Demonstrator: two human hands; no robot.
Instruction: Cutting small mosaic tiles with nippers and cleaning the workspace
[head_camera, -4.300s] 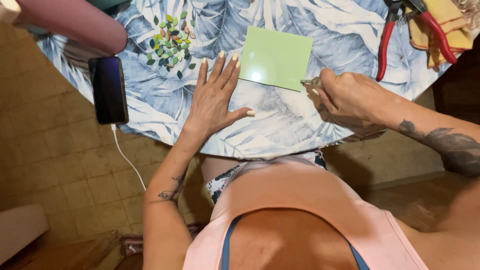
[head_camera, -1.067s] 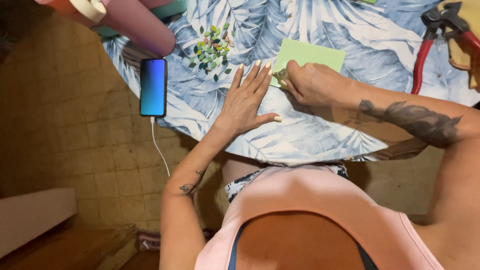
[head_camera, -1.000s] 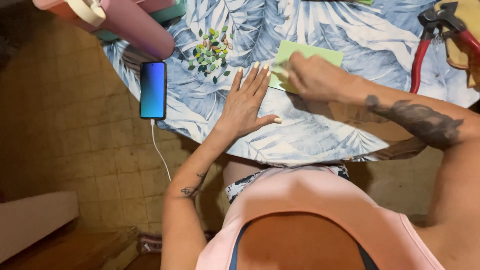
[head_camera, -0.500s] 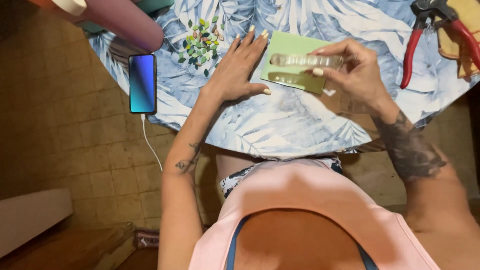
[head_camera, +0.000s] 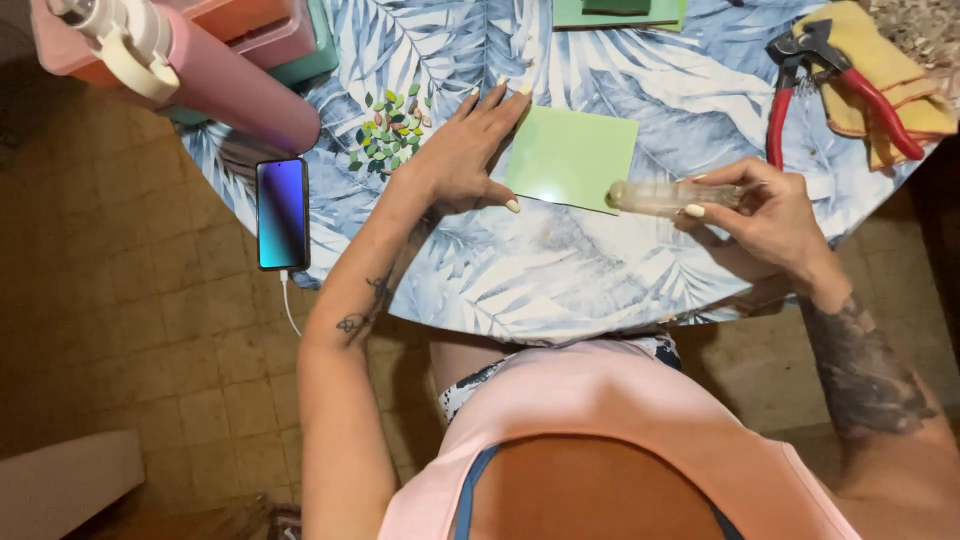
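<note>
— Fingers? What are they doing?

— The right hand (head_camera: 770, 215) has its fingers (head_camera: 690, 210) curled round a clear tool (head_camera: 672, 196), lying level, its tip at the right edge of the green tile (head_camera: 570, 158). The left hand (head_camera: 462, 152) lies flat, fingers spread and gripping nothing, just left of the tile and touching its edge.

— And the tile?

— Flat on the leaf-print cloth (head_camera: 560, 270), between the hands.

— Around them?

— Green chips (head_camera: 385, 140) left of the left hand, a phone (head_camera: 283, 213) at the table edge, a pink bottle (head_camera: 200, 70) above it, and red pliers (head_camera: 830, 80) on a yellow rag (head_camera: 885, 70) far right.
</note>
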